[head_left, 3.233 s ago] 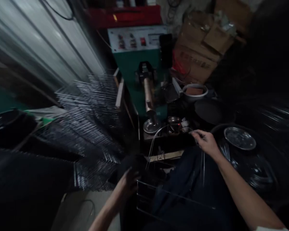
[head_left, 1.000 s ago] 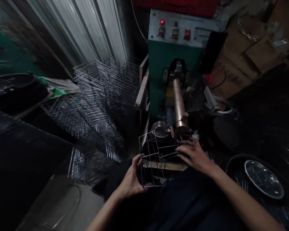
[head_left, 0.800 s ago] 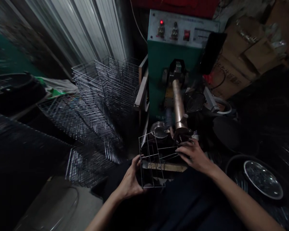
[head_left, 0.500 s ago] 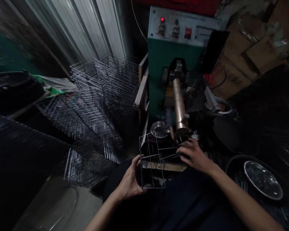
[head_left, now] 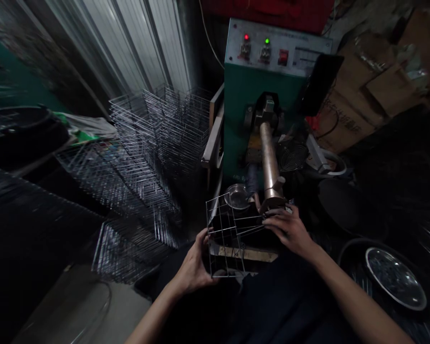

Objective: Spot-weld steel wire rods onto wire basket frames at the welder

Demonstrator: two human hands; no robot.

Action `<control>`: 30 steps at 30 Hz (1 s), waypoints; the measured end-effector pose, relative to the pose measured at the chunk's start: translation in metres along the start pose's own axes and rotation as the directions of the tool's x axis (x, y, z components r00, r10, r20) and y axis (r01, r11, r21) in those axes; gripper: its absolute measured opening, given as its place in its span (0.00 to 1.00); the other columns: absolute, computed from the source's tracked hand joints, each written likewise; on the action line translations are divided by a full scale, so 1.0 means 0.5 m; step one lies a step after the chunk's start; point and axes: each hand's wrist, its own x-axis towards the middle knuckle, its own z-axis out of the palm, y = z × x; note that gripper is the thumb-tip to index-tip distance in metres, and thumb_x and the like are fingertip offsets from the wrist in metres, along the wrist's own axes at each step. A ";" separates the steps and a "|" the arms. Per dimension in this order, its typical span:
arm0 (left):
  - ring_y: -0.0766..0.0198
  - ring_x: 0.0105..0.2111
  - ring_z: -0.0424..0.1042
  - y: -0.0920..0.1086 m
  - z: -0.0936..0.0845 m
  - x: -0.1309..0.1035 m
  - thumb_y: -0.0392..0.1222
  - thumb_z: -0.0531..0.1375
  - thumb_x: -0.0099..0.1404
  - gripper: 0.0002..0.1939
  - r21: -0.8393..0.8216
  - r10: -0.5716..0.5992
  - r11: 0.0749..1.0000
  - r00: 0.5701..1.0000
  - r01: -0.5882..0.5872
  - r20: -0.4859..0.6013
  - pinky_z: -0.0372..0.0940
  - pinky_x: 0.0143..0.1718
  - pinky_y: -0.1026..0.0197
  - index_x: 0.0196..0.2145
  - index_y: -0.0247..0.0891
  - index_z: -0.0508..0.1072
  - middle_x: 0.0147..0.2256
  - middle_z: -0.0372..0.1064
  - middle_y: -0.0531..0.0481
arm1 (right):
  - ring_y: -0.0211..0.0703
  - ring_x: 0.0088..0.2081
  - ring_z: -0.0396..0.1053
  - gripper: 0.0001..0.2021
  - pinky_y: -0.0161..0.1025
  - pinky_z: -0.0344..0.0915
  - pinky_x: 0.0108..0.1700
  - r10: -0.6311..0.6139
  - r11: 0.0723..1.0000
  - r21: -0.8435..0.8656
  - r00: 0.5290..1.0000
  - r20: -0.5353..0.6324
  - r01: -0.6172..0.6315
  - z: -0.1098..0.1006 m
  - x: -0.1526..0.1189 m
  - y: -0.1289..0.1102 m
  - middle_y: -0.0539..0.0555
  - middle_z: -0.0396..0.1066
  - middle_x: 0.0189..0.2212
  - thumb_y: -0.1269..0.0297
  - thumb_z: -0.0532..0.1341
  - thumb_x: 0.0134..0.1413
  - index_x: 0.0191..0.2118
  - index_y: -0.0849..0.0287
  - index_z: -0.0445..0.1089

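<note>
My left hand (head_left: 193, 267) is closed on the left side of a small wire rack (head_left: 222, 230), thumb below and fingers above. Thin wires run from the rack toward my right hand (head_left: 290, 231). Its fingers pinch the far end, just under the tip of a brass-coloured cylindrical arm (head_left: 268, 153). Exactly what lies between those fingertips is hidden, though the rack's wires reach them. The arm juts out from a green machine (head_left: 232, 95) that looks like a spot welder. On its control panel (head_left: 256, 59) a red and a green light are lit.
Stacks of bent wire racks (head_left: 139, 138) stand on the left. A small round metal dish (head_left: 237, 196) sits beside the machine's lower arm. At right are a round metal tray (head_left: 396, 278) with small shiny parts and cardboard boxes (head_left: 351, 119). A dark phone-like slab (head_left: 322, 83) hangs by the panel.
The green light on the panel has come on. The camera view has shifted slightly. Both hands keep their hold, and the rack stays nearly in place with a very small tilt.
</note>
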 end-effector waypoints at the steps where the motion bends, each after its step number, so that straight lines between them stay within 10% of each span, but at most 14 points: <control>1: 0.36 0.64 0.65 0.001 -0.001 0.002 0.39 0.73 0.45 0.58 -0.009 0.001 1.000 1.000 -0.001 0.000 0.64 0.62 0.32 0.66 0.48 0.45 0.62 0.61 0.35 | 0.47 0.52 0.74 0.07 0.55 0.43 0.63 0.003 1.000 0.000 1.000 0.000 -0.003 0.000 0.003 0.001 0.50 0.81 0.42 0.67 0.61 0.70 0.49 0.50 0.72; 25: 0.41 0.62 0.68 0.029 -0.052 0.073 0.43 0.72 0.51 0.51 -0.063 0.034 0.998 0.999 -0.032 0.041 0.67 0.61 0.37 0.65 0.45 0.46 0.61 0.61 0.35 | 0.50 0.47 0.76 0.09 0.53 0.57 0.61 0.211 0.974 -0.047 0.965 -0.155 -0.220 -0.011 -0.005 0.054 0.54 0.80 0.44 0.57 0.61 0.68 0.47 0.53 0.75; 27: 0.39 0.65 0.65 0.024 -0.053 0.069 0.43 0.73 0.52 0.54 -0.057 0.034 0.998 0.997 -0.030 0.067 0.65 0.62 0.34 0.66 0.46 0.44 0.64 0.59 0.34 | 0.52 0.47 0.76 0.13 0.49 0.66 0.54 0.390 0.912 -0.026 0.884 -0.257 -0.409 -0.069 -0.089 0.104 0.57 0.79 0.46 0.53 0.61 0.66 0.49 0.53 0.75; 30: 0.39 0.67 0.60 0.018 -0.055 0.063 0.42 0.74 0.51 0.60 -0.058 0.033 0.998 0.993 -0.026 0.114 0.62 0.64 0.32 0.69 0.49 0.39 0.66 0.55 0.33 | 0.62 0.42 0.77 0.15 0.55 0.67 0.46 0.696 0.558 -0.100 0.530 -0.484 -0.824 -0.187 -0.303 0.211 0.66 0.77 0.38 0.47 0.62 0.56 0.36 0.53 0.75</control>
